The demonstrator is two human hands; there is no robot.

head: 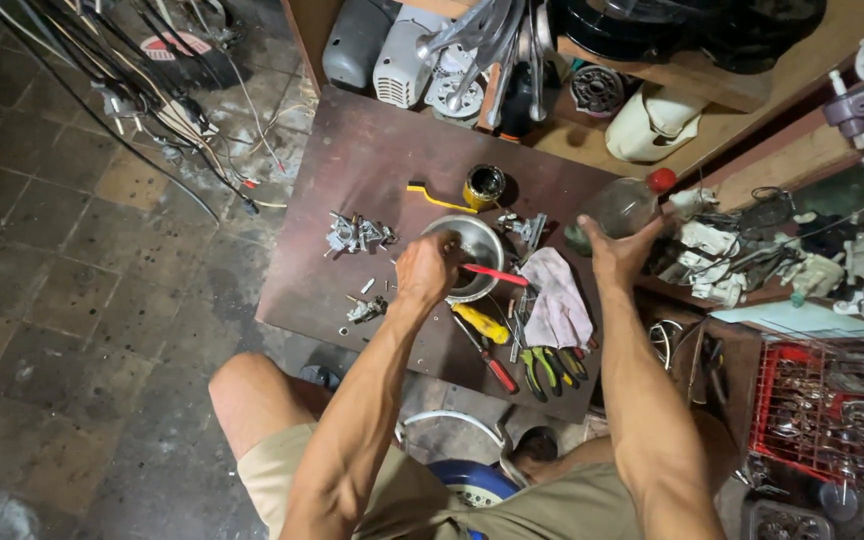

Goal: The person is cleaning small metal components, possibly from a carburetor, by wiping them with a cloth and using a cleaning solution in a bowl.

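My left hand is closed over the rim of a round metal bowl on a dark brown board; what it grips inside the bowl is hidden. A red-handled tool lies across the bowl. My right hand holds a clear plastic bottle with a red cap, tilted on its side to the right of the bowl. A pinkish rag lies below the bottle.
Small metal parts lie left of the bowl, a yellow tin behind it. Screwdrivers and green-handled pliers lie near the board's front edge. Shelves of machine parts stand behind, a red wire crate at right, and cables on the tiled floor.
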